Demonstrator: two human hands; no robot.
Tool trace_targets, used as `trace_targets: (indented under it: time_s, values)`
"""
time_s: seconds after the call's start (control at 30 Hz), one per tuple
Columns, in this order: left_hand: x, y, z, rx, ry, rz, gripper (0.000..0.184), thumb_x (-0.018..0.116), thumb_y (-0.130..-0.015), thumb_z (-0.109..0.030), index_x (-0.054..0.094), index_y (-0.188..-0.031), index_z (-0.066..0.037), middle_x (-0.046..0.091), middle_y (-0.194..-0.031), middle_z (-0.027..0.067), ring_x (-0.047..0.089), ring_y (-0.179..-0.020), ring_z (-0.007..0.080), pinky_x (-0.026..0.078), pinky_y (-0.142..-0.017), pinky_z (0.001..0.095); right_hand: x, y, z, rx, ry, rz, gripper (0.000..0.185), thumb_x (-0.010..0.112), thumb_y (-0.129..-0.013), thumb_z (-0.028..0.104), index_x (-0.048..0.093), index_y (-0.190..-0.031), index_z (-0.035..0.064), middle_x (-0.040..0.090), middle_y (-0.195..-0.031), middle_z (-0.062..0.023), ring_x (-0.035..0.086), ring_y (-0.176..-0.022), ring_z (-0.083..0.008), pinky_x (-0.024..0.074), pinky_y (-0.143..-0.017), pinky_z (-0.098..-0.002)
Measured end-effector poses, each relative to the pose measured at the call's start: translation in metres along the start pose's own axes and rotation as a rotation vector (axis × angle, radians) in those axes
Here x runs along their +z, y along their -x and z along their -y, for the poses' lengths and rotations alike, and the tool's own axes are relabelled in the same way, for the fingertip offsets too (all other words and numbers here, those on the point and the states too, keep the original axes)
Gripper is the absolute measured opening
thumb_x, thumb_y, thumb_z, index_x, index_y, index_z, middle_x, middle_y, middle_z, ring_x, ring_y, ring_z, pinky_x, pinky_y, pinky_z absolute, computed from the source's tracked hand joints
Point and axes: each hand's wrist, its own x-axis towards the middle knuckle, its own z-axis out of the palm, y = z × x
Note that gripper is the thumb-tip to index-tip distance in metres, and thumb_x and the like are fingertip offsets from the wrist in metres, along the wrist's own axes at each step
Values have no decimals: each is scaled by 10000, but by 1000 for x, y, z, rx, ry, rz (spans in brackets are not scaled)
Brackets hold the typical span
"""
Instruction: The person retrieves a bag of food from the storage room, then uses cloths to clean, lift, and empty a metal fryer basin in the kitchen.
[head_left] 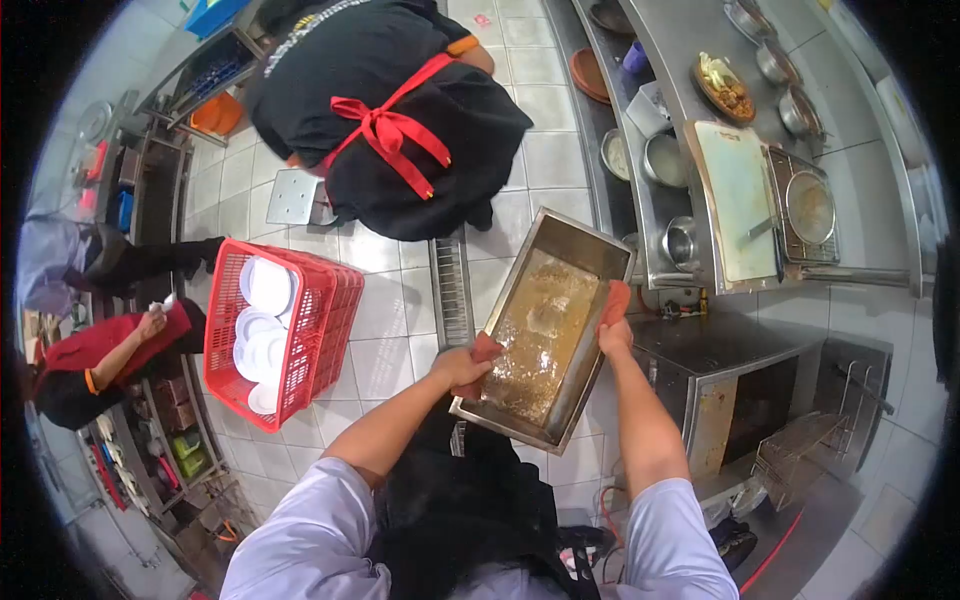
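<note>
A deep rectangular metal pan (620, 262) is held out over the floor, with brownish, bubbly liquid (545, 325) inside. My left hand (460, 368) is closed round a red cloth (486, 350) at the pan's left side. On the right side, my right hand (616, 336) grips another red cloth (614, 302) against the rim. The pan lies at a slant, its far end turned to the right. The fingertips of both hands are partly hidden by the cloths.
A red basket (335, 330) of white plates stands at left. A person (400, 120) in black bends over ahead; another person (110, 350) is far left. Steel shelving with a cutting board (735, 200) and an oven (730, 380) line the right. A floor drain (452, 290) runs ahead.
</note>
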Motion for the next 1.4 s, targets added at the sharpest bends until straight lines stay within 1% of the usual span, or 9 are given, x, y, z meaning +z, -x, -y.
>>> trace_targets:
  time_s: [0.13, 0.47, 0.67, 0.77, 0.87, 0.97, 1.2, 1.3, 1.4]
  values:
    - [-7, -31, 0, 39, 59, 21, 830, 609, -834, -775, 725, -1214, -47, 732, -1140, 260, 691, -1106, 435, 539, -960, 494, -41, -6, 42, 74, 28, 66, 535, 695, -923, 362, 635, -1295, -17, 651, -1337, -255, 625, -1262, -396, 491, -1080, -477]
    - [-74, -65, -53, -19, 157, -30, 821, 621, -850, -710, 704, -1201, 28, 719, -1169, 272, 688, -1127, 423, 540, -974, 499, -83, -98, 105, 5, 115, 106, 472, 698, -932, 316, 640, -1266, -13, 670, -1297, -246, 633, -1232, -414, 502, -1041, -491]
    - [-153, -74, -87, -62, 229, 2, 818, 627, -860, -684, 651, -1236, 42, 698, -1195, 300, 674, -1143, 442, 533, -973, 512, -128, -150, 159, -101, 126, 25, 508, 717, -925, 296, 587, -1336, 27, 668, -1302, -236, 635, -1218, -418, 503, -1022, -502]
    - [-196, -82, -107, -77, 284, -184, 802, 630, -875, -658, 599, -1250, 50, 711, -1144, 302, 689, -1101, 457, 544, -945, 508, -163, -182, 206, -73, 99, 35, 514, 707, -935, 317, 587, -1344, 30, 645, -1354, -232, 612, -1269, -400, 500, -1036, -491]
    - [-237, -104, -122, -42, 322, -234, 845, 630, -874, -678, 513, -1303, 40, 704, -1147, 312, 687, -1103, 459, 538, -949, 521, -200, -218, 254, -74, 167, 101, 513, 700, -938, 347, 608, -1334, 34, 638, -1371, -231, 605, -1289, -392, 497, -1054, -479]
    - [-274, -124, -138, -53, 312, -249, 874, 627, -866, -703, 498, -1307, 41, 699, -1171, 309, 682, -1119, 458, 532, -956, 525, -218, -247, 284, -59, 127, -8, 503, 716, -900, 376, 685, -1242, 9, 679, -1284, -256, 650, -1218, -393, 516, -1025, -475]
    - [-374, -196, -177, -60, 338, -322, 944, 583, -851, -777, 502, -1322, 38, 684, -1207, 319, 665, -1150, 470, 521, -976, 520, -253, -355, 366, -139, 105, 60, 550, 674, -932, 404, 610, -1336, 36, 654, -1339, -244, 627, -1260, -397, 502, -1055, -489]
    - [-385, -208, -189, -118, 361, -290, 967, 597, -840, -793, 518, -1341, 31, 674, -1212, 336, 652, -1169, 479, 508, -998, 512, -269, -347, 378, -12, 51, 76, 606, 700, -918, 396, 559, -1383, 35, 637, -1353, -258, 601, -1286, -407, 472, -1092, -482]
    - [-408, -214, -202, -146, 343, -249, 966, 600, -841, -788, 519, -1339, 35, 669, -1221, 339, 651, -1171, 478, 507, -1000, 519, -272, -359, 389, -35, 27, 57, 599, 711, -923, 392, 555, -1376, 31, 633, -1359, -257, 597, -1288, -419, 468, -1094, -486]
